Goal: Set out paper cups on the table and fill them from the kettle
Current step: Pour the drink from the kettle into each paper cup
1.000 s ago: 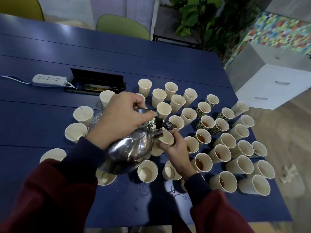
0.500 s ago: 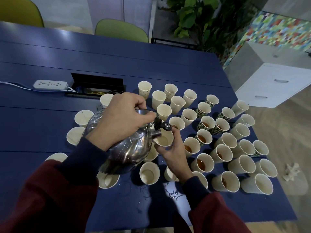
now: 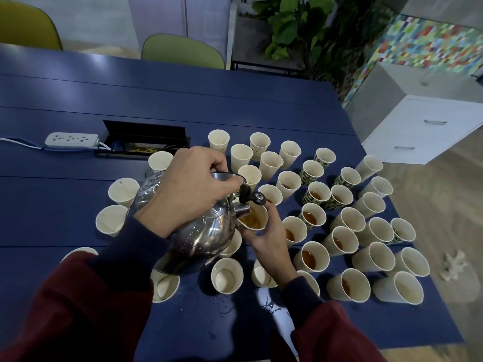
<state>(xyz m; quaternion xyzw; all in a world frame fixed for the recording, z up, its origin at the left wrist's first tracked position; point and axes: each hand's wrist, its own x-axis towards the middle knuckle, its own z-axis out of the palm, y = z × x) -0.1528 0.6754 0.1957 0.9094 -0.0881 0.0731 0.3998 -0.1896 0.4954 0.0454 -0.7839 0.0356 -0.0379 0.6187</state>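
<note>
My left hand (image 3: 188,189) grips the handle of a shiny steel kettle (image 3: 198,236), tilted with its spout down to the right. My right hand (image 3: 269,239) holds a paper cup (image 3: 254,218) just under the spout; brown liquid shows inside it. Several paper cups stand around on the blue table (image 3: 183,100). Cups to the right, such as one cup (image 3: 311,256), hold brown liquid. Cups on the left, such as another cup (image 3: 122,189), look empty.
A white power strip (image 3: 72,140) and an open black cable box (image 3: 145,138) lie behind the cups. Water drops mark the table near its front edge. Green chairs (image 3: 183,52) stand at the far side, a white drawer cabinet (image 3: 423,126) and crumpled paper (image 3: 452,265) on the right.
The cup in my right hand now shows brown liquid under the spout. The kettle stays tilted in much the same place; the view has shifted slightly.
</note>
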